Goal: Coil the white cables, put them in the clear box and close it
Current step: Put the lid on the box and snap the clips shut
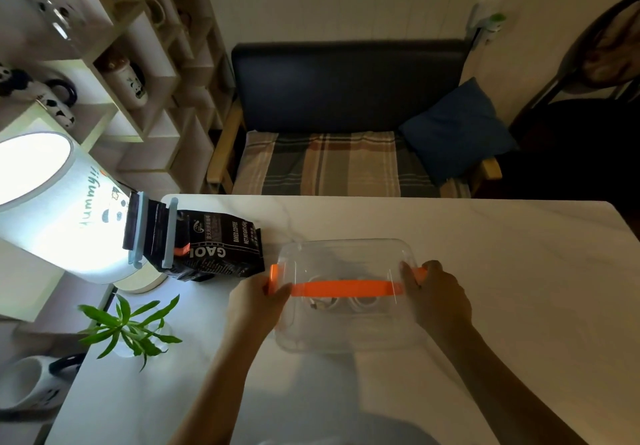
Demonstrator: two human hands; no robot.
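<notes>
A clear box (346, 257) with its clear lid on stands on the white table (502, 271). An orange handle (346, 288) lies across the lid from one orange side latch to the other. Through the plastic I see coiled white cables (362, 303) on the box's floor. My left hand (258, 301) grips the left end of the box, fingers on the orange latch (273, 273). My right hand (438, 297) grips the right end, its fingers over the other latch (420, 273).
A black coffee bag (211, 254) with blue clips lies left of the box. A lit white lamp (59, 209) and a small green plant (131, 327) stand at the table's left edge. A dark bench with a blue cushion (457, 129) sits beyond the far edge.
</notes>
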